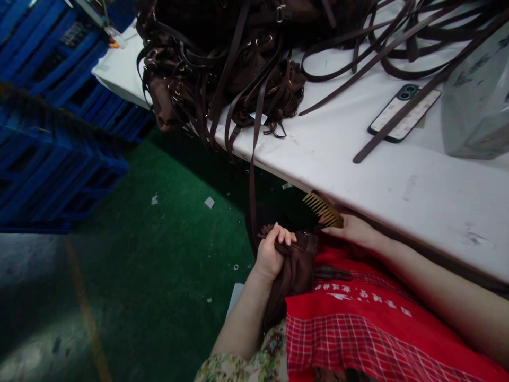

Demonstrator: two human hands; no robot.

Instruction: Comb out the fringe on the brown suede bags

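Gripping 1 brown bag (292, 278) against the apron (358, 302), L hand (274, 250) has fingers curled round its top; R hand (352, 229) clasps 1 comb (325, 209) nr table edge. On white table (397, 196): 1 phone (393, 107) w/ 1 strap (382, 134) across it; piled brown bags (246, 69), too tangled to count; 1 translucent plastic container (473, 114), contents unclear.

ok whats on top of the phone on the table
A dark brown strap crosses over the phone, which shows light and patterned on either side. The strip of phone right under the strap is covered and can't be seen.
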